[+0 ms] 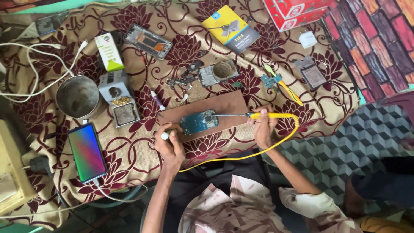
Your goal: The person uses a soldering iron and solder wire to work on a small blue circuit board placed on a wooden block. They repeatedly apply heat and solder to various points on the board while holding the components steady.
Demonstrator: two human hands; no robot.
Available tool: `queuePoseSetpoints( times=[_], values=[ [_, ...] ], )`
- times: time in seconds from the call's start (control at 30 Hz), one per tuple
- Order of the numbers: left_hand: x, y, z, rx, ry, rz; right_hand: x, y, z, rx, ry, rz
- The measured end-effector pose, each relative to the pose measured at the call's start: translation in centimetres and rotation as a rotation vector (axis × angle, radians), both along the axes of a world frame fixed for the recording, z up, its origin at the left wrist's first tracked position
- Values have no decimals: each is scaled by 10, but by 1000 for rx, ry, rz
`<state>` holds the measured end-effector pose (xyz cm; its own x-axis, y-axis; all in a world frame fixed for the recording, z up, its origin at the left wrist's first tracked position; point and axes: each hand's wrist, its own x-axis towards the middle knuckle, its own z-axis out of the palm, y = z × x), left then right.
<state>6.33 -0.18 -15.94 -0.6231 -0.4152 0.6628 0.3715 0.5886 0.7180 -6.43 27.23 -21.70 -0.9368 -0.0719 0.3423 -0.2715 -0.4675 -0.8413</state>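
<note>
A blue-green circuit board (198, 122) lies on a brown wooden board (228, 108) at the near edge of the cloth-covered table. My right hand (262, 127) grips a yellow-handled soldering iron (271, 115); its metal tip reaches left and touches the circuit board's right edge. The iron's yellow cord (254, 153) loops down toward my lap. My left hand (169, 144) sits just left of the circuit board and holds a small white pen-like tube (165, 135).
A lit phone (87, 152) on a white cable lies at the near left. Behind it stand a metal bowl (78, 96), a grey iron stand (119, 98) and a green-white box (109, 52). Phone parts, a yellow-blue box (230, 28) and red boxes (294, 12) lie farther back.
</note>
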Motion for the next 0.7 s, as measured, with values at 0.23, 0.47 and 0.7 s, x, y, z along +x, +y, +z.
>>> queuePoseSetpoints(
  times=[0.23,0.47,0.7],
  values=[
    [2,-1,1,-3,26,-5,3,0,4,51,39,3],
    [0,3,7,-50,37,17,5,4,6,24,27,16],
    [6,4,8,-27,40,-7,6,9,0,-48,-59,2]
  ],
)
